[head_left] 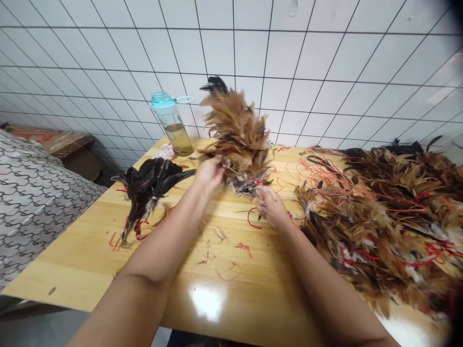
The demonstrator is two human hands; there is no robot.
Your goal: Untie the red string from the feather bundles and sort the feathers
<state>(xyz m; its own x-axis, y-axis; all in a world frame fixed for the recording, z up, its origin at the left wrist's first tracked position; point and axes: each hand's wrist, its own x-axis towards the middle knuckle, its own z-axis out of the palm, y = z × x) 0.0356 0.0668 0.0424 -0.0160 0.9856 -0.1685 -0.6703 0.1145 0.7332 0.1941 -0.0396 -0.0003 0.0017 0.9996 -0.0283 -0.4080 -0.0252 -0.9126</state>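
Note:
A large bundle of brown feathers (pixel 240 132) with a black tip stands up between my two hands, near the back of the wooden table. My left hand (pixel 212 172) is closed on the bundle's lower left side. At its lower right end, by a bit of red string, my right hand (pixel 266 202) is clenched around the base. A short red cord (pixel 252 222) lies just left of my right wrist. Black feathers (pixel 150 180) with red ties lie to the left of my left forearm.
A bottle (pixel 175 127) with a blue lid stands at the back left against the tiled wall. Brown feather bundles (pixel 372 226) and tangled red strings (pixel 327 176) cover the table's right side. Patterned cloth (pixel 39 193) lies beyond the left edge. Red scraps (pixel 244 248) dot the table's middle.

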